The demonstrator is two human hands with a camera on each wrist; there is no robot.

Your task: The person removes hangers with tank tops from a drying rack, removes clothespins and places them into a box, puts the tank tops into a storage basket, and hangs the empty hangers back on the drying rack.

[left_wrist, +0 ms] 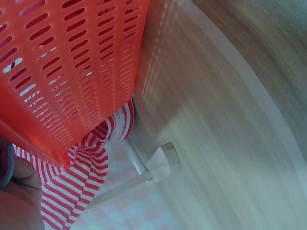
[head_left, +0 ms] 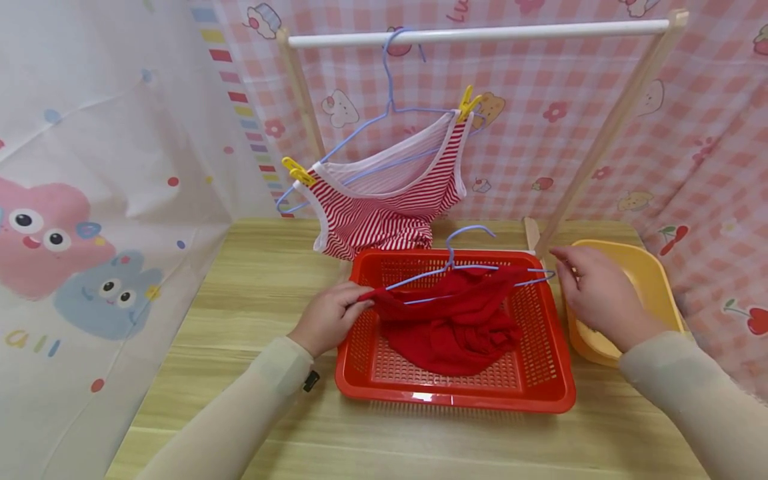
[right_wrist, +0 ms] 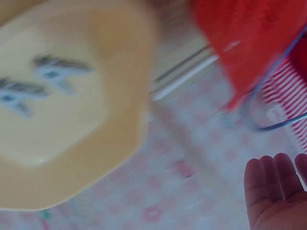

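A red garment [head_left: 453, 333] hangs bunched on a blue hanger [head_left: 450, 260] over a red perforated basket [head_left: 456, 399]. My left hand [head_left: 330, 317] pinches the garment's left strap together with the hanger's left end. In the left wrist view part of that hand [left_wrist: 21, 191] shows beside a bit of blue hanger [left_wrist: 7, 165]. My right hand [head_left: 603, 290] is just off the hanger's bare right end, over the edge of a yellow basin [head_left: 663, 293]. Seen from the right wrist, its fingers [right_wrist: 276, 177] are extended with nothing between them.
Behind the basket, a red-and-white striped tank top [head_left: 384, 213] hangs from a white rail [head_left: 480, 32] on another blue hanger [head_left: 389, 80], held by yellow clothespins [head_left: 468, 105]. Grey clothespins [right_wrist: 60, 72] lie in the basin. A wooden rack post [head_left: 606, 140] rises behind the basin.
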